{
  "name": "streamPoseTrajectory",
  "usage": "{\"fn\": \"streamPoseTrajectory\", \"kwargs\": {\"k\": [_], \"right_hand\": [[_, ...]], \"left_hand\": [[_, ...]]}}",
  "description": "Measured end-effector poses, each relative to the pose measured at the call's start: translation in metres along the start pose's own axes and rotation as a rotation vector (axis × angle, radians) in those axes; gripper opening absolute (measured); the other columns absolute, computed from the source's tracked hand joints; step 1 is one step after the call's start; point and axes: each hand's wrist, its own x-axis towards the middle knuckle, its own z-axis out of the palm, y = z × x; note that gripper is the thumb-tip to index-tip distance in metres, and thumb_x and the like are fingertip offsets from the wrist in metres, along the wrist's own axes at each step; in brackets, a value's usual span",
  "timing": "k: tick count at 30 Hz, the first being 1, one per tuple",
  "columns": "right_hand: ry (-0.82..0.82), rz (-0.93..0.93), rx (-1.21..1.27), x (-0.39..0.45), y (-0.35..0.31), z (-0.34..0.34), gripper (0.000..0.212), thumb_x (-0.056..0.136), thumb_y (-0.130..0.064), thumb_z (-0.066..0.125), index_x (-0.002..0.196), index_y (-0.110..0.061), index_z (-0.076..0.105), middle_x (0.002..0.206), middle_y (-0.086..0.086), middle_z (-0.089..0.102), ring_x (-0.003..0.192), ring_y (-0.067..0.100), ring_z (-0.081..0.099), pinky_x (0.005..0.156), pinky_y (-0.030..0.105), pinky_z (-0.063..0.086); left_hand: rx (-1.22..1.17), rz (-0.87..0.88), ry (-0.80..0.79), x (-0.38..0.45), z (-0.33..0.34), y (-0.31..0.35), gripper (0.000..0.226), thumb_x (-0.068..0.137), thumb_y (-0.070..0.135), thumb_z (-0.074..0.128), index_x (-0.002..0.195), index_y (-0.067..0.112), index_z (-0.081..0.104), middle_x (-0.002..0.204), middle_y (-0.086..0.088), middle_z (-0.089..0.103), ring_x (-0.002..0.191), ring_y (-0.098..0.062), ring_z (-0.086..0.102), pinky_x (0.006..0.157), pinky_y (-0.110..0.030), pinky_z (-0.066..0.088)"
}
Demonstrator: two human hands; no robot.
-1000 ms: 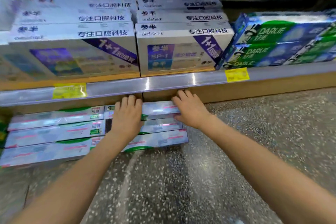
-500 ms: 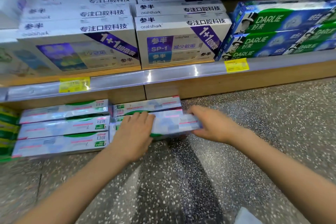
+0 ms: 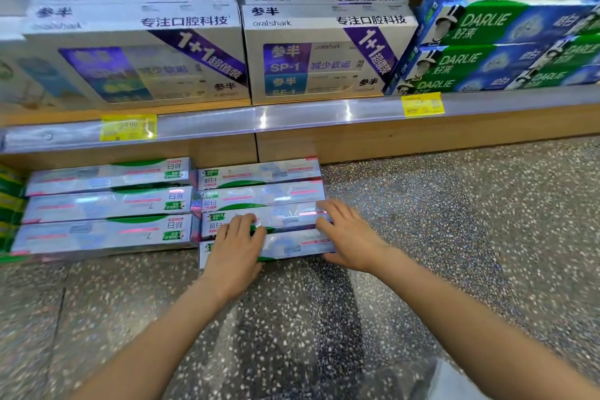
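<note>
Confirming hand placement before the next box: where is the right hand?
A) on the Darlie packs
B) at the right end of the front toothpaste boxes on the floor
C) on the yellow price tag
B: the right hand touches the right end of the front toothpaste boxes.
</note>
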Motion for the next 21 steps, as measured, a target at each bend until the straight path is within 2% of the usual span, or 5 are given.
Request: {"fn": "streamPoseTrajectory", "kwargs": {"k": [5,9,15,19,21], "right_hand": [[0.032,0.007,-0.004,0.003,0.002,0.007,0.071,0.065,-0.035,0.079,0.119,-0.012,0.039,0.133,0.021,0.045,0.126,0.040,0.042,0.104,0.048,0.035],[0.031,0.039,-0.015,0.011,0.003,0.005,0.090,0.072,-0.048,0.073,0.141,-0.013,0.028,0.144,0.016,0.028,0.134,0.034,0.025,0.113,0.043,0.018],[0.031,0.007,-0.040,0.019,0.003,0.007,0.095,0.075,-0.056,0.066,0.147,-0.016,0.020,0.139,0.016,0.032,0.125,0.034,0.033,0.105,0.043,0.028],[0.023,-0.054,-0.053,0.024,0.003,0.015,0.093,0.083,-0.055,0.055,0.145,-0.023,-0.006,0.141,0.019,0.028,0.128,0.034,0.029,0.109,0.045,0.025],[0.006,-0.068,-0.017,0.024,0.003,0.016,0.097,0.083,-0.051,0.057,0.138,-0.032,-0.020,0.145,0.017,0.021,0.132,0.034,0.022,0.110,0.047,0.024]], "left_hand": [[-0.069,0.025,0.024,0.004,0.007,-0.016,0.098,0.026,0.042,0.093,0.107,0.011,0.047,0.103,-0.015,0.060,0.090,-0.034,0.063,0.072,-0.040,0.053],[-0.038,0.014,0.000,0.011,0.005,-0.027,0.114,0.017,0.055,0.088,0.110,0.005,0.047,0.095,-0.015,0.061,0.082,-0.032,0.062,0.066,-0.037,0.053],[0.025,-0.008,-0.042,0.018,0.006,-0.026,0.115,0.011,0.047,0.087,0.110,-0.002,0.057,0.092,-0.016,0.057,0.081,-0.033,0.056,0.067,-0.040,0.053],[0.024,-0.019,-0.062,0.020,-0.002,-0.016,0.104,0.049,0.042,0.084,0.134,0.000,0.041,0.121,-0.016,0.046,0.110,-0.035,0.048,0.094,-0.045,0.042],[0.024,-0.010,-0.061,0.019,0.000,-0.017,0.103,0.049,0.039,0.083,0.133,0.000,0.040,0.123,-0.016,0.048,0.111,-0.035,0.051,0.096,-0.045,0.042]]}}
